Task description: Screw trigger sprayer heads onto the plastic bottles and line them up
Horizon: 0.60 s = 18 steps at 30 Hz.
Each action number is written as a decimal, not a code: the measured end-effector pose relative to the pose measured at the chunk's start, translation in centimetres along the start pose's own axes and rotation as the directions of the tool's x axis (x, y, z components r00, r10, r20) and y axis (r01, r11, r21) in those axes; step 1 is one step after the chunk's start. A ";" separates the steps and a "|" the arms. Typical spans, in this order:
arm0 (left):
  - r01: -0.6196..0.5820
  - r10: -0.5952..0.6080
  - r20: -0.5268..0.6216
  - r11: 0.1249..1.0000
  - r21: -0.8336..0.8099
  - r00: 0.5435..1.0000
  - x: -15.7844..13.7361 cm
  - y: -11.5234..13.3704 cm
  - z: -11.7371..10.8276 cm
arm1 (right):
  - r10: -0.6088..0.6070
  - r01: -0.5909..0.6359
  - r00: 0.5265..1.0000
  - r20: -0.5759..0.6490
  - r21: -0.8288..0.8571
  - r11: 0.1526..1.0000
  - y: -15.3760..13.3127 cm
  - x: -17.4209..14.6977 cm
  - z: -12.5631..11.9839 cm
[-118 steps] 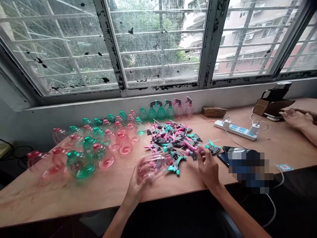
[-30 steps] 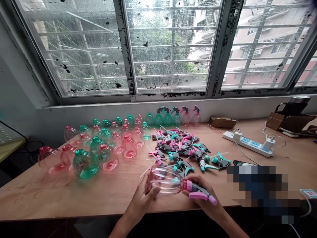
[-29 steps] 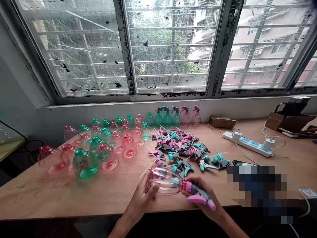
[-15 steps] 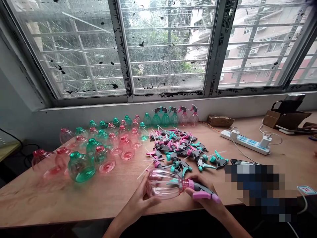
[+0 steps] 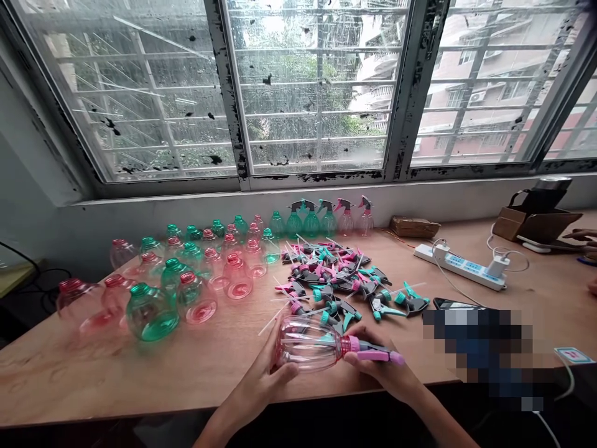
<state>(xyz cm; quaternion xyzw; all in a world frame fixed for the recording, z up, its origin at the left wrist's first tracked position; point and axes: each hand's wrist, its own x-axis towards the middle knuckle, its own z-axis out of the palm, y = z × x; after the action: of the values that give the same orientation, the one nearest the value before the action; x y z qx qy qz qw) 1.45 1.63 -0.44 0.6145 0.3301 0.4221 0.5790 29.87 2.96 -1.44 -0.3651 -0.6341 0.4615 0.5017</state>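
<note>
A clear pink bottle lies sideways between my hands above the table's front edge. My left hand is closed around its base end. At the neck, my right hand grips the collar of a pink and grey trigger sprayer, whose thin tube runs inside the bottle. The sprayer's collar sits against the bottle's red threaded neck; how tightly it is screwed on I cannot tell. Just beyond my hands, a heap of loose trigger sprayers in pink, teal and grey covers the table.
Several open pink and green bottles stand at the left. Bottles with sprayers fitted line the wall. A white power strip, a phone, a brown package and a cardboard box lie rightward. Another person's hand shows at the right edge.
The trigger sprayer has turned about the bottle's axis, so its pink trigger now shows narrower and higher. My right fingers have shifted round the collar; my left hand keeps its hold.
</note>
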 end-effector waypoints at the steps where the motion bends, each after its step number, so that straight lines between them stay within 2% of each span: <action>1: 0.003 -0.002 0.015 1.000 -0.018 1.000 0.1 0.1 0.0 | 0.004 -0.004 1.000 0.004 -0.001 1.000 0.0 0.0 0.0; 4: 0.022 -0.021 0.024 0.999 -0.035 0.999 0.3 0.2 0.3 | 0.035 -0.035 0.999 -0.011 -0.002 0.999 0.2 0.2 0.0; 9: -0.009 0.014 -0.098 0.998 0.054 0.995 0.4 -0.3 0.6 | 0.035 -0.035 0.999 -0.007 0.003 0.999 0.5 0.1 0.2; 13: -0.015 0.014 -0.117 1.000 -0.006 0.993 0.4 -0.5 0.2 | 0.015 -0.015 1.000 0.019 -0.004 1.000 0.2 0.0 0.0; 15: -0.019 0.013 -0.101 0.998 -0.055 0.995 0.5 -0.3 0.1 | 0.001 0.000 0.999 0.035 -0.022 1.000 0.1 0.0 -0.1; 18: -0.022 0.021 -0.015 0.996 -0.089 1.000 0.7 0.0 0.1 | 0.010 -0.009 1.000 0.023 -0.035 0.999 0.3 0.0 -0.1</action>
<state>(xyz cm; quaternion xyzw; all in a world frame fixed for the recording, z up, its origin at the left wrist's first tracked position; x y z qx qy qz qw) 1.84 2.16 -0.33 0.5886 0.3083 0.4469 0.5991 29.99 3.12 -1.70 -0.3716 -0.6459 0.4569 0.4857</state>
